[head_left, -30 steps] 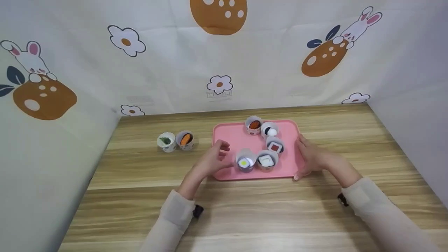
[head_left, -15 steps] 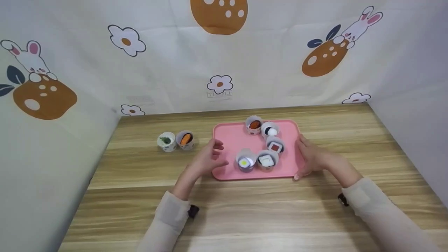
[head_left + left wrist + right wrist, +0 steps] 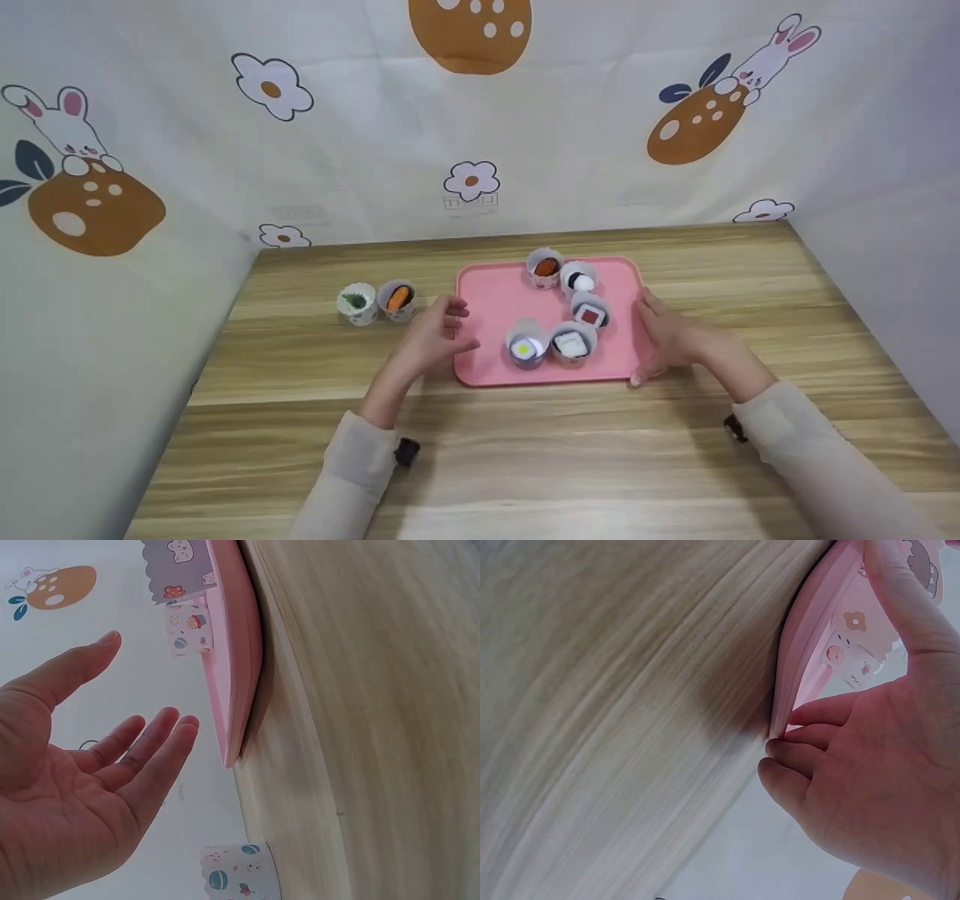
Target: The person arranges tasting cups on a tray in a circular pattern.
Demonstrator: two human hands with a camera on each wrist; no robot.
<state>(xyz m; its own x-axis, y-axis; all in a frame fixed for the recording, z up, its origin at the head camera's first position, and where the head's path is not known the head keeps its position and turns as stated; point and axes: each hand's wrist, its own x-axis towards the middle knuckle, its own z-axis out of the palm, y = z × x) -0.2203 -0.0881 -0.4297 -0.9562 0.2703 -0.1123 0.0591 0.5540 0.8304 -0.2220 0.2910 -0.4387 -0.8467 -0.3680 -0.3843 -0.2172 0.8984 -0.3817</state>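
A pink rectangular tray (image 3: 499,292) lies on the wooden tabletop, bearing several patterned paper cups, each with a sushi piece in it. At its right side, my right hand (image 3: 671,337) holds the rim, thumb at the near corner and fingers on the edge farther back; the right wrist view shows the fingertips (image 3: 787,765) against the rim. My left hand (image 3: 431,337) hovers by the tray's left edge, fingers loosely spread and holding nothing, as the left wrist view also shows. Closest to it on the tray is the cup with a yellow-centred roll (image 3: 525,349).
Left of the tray stand two more cups side by side: one with a green-topped piece (image 3: 357,304), one with an orange-topped piece (image 3: 397,300). A wall cloth (image 3: 375,135) printed with rabbits and flowers hangs along the table's back edge.
My left hand has drawn back leftward from the cup with the yellow-centred roll to the tray's left edge. The right hand, tray and cups stay where they were.
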